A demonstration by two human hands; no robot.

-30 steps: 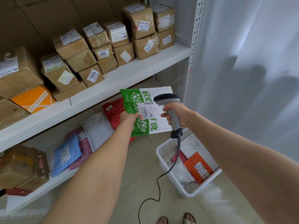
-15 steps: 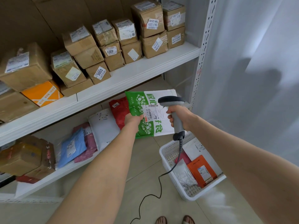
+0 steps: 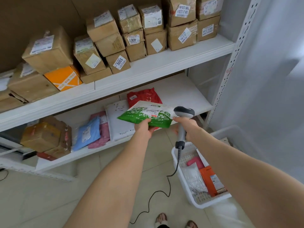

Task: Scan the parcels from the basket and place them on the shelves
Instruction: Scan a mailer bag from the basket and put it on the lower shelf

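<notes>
While pinched, parcel point(image 3: 144, 115) beyond left hand point(image 3: 144, 129)

tiled floor point(image 3: 49, 203) under sandalled feet point(image 3: 162, 218) | white curtain point(image 3: 271, 96) up-right of feet | thin black wire point(image 3: 7, 174) far left of feet

upper shelf point(image 3: 164, 63) across frame top: cardboard boxes point(image 3: 105, 41). lower shelf point(image 3: 184, 94) mid-frame: soft mailers point(image 3: 118, 122), boxes lower left. floor point(image 3: 49, 198): white basket point(image 3: 182, 178) lower right.

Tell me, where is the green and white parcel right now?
Centre of the head view: the left hand holds the green and white parcel before the lower shelf, overlapping the red parcel, with the scanner just to its right.
</notes>
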